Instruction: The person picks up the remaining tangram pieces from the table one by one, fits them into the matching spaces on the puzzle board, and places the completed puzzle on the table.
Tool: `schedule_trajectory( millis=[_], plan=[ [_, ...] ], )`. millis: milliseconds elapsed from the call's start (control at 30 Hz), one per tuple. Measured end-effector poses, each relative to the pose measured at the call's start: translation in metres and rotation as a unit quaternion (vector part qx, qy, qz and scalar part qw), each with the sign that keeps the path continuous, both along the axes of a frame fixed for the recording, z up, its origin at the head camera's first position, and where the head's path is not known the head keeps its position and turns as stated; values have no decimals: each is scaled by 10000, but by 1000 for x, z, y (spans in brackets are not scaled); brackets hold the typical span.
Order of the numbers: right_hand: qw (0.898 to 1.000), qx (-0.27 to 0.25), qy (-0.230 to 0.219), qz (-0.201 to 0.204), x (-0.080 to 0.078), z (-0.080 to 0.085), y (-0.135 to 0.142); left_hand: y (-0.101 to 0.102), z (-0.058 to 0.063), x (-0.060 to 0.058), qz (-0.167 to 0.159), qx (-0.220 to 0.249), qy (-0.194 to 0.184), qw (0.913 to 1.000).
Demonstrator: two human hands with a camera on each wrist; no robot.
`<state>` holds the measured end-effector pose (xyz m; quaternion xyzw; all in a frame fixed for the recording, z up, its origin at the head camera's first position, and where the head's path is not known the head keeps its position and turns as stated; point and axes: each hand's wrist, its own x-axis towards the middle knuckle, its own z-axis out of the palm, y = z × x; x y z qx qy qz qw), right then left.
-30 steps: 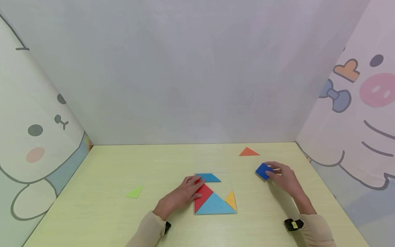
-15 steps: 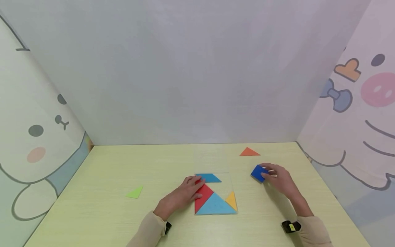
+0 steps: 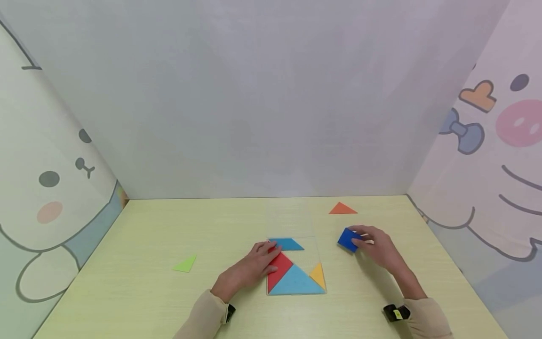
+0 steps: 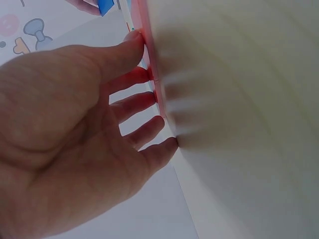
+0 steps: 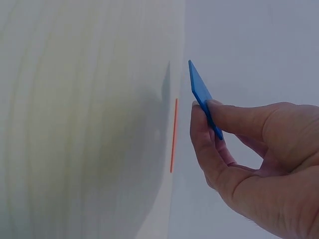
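My right hand (image 3: 377, 246) pinches a dark blue square tangram piece (image 3: 349, 240) between thumb and fingers; the right wrist view shows this thin piece (image 5: 201, 92) tilted and raised off the table. My left hand (image 3: 251, 267) rests with spread fingers on the left edge of a clear tray (image 3: 311, 254), fingertips touching the red piece (image 3: 276, 272) and the corner of a blue trapezoid-like piece (image 3: 289, 244). Also in the tray lie a large light blue triangle (image 3: 296, 281) and a small yellow triangle (image 3: 318, 275). Part of the red piece is hidden under my left fingers.
An orange-red triangle (image 3: 342, 208) lies near the table's back right edge. A light green triangle (image 3: 185, 264) lies to the left of my left hand. Behind the tray is a faint clear sheet (image 3: 289, 217). Walls stand at the back and both sides of the table (image 3: 148, 226).
My right hand has carried the dark blue square leftward and slightly nearer to me, closer to the tray. The left hand has stayed in place on the tray's left edge.
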<state>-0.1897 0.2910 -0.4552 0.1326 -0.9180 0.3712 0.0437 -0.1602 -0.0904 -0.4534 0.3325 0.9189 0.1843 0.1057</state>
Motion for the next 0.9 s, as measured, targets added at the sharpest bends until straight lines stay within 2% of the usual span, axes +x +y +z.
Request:
schedule_trajectory(
  millis=[467, 767, 900],
  plan=[
    [9992, -16, 147, 383, 3, 1, -19, 0, 0, 1, -7, 3, 40, 10000],
    [9958, -103, 559, 718, 3, -4, -31, -1, 0, 0, -4, -28, 35, 10000],
    [9952, -95, 485, 844, 2, -5, -36, -2, 0, 0, -21, -11, 52, 10000]
  ],
)
